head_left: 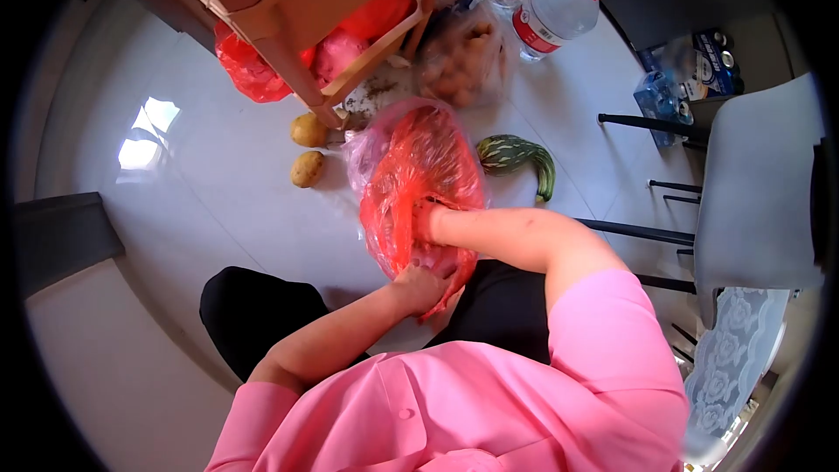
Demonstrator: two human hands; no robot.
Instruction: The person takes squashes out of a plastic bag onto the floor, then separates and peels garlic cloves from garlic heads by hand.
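A red plastic bag (428, 157) lies on the pale tiled floor in front of my knees. My left hand (426, 287) is at the bag's near edge, its fingers closed on the red plastic. The right hand (426, 221) reaches into the bag's opening, and its fingers are hidden by the plastic. Two potatoes (308, 170) rest on the floor to the left of the bag. A striped green squash (517, 162) with a curved neck lies close to the bag's right side.
A wooden rack (306, 13) with red bags stands at the top. Beyond the red bag sit a clear bag of brown round items (463, 57) and a large water bottle (559, 17). A grey chair (760, 183) is on the right.
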